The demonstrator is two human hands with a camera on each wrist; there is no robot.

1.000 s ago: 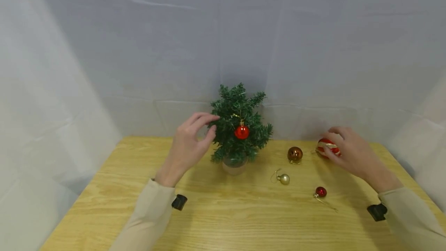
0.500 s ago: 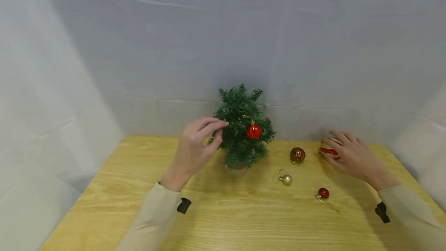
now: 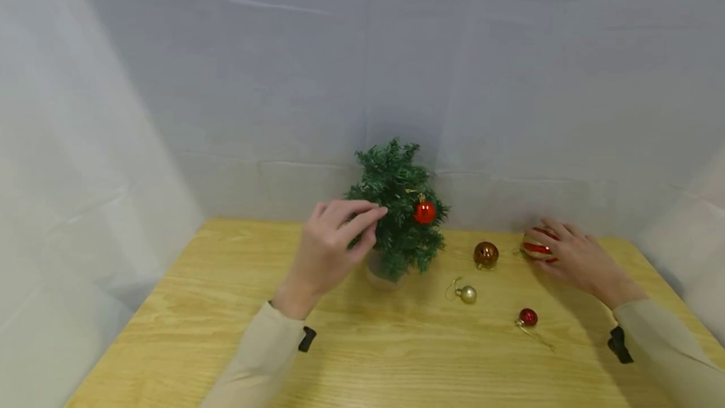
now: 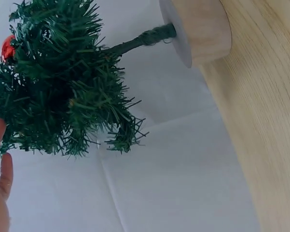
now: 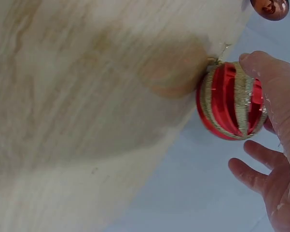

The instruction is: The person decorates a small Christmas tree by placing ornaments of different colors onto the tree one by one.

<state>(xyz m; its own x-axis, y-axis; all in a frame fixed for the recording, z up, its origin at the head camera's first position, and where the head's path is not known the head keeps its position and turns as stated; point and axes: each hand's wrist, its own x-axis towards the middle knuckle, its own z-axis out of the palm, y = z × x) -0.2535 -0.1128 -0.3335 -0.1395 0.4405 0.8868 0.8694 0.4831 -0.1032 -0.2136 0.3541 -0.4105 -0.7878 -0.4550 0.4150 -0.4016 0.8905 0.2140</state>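
A small green Christmas tree point(image 3: 399, 175) stands in a round wooden base point(image 4: 207, 29). A shiny red bauble point(image 3: 425, 211) hangs on its right front. My left hand point(image 3: 337, 244) is at the tree's front left, thumb and fingers drawn together and pinching at branch tips; the foliage partly hides the contact. At the back right, my right hand point(image 3: 580, 263) grips a red bauble with gold glitter stripes point(image 5: 231, 101). The thumb lies over this bauble's near side and the other fingers reach round behind it. A gold cord shows at its cap.
On the wooden table point(image 3: 362, 357), right of the tree, lie a brown bauble point(image 3: 486, 254), a small gold bauble point(image 3: 467, 294) and a small dark red bauble point(image 3: 528, 317) with a loose gold cord. Pale cloth point(image 3: 317, 80) hangs behind the table.
My left hand has moved right and closed in on the branches. The tree has turned, its red bauble shifting right. My right hand has settled on the striped bauble, whose stripes have rolled round.
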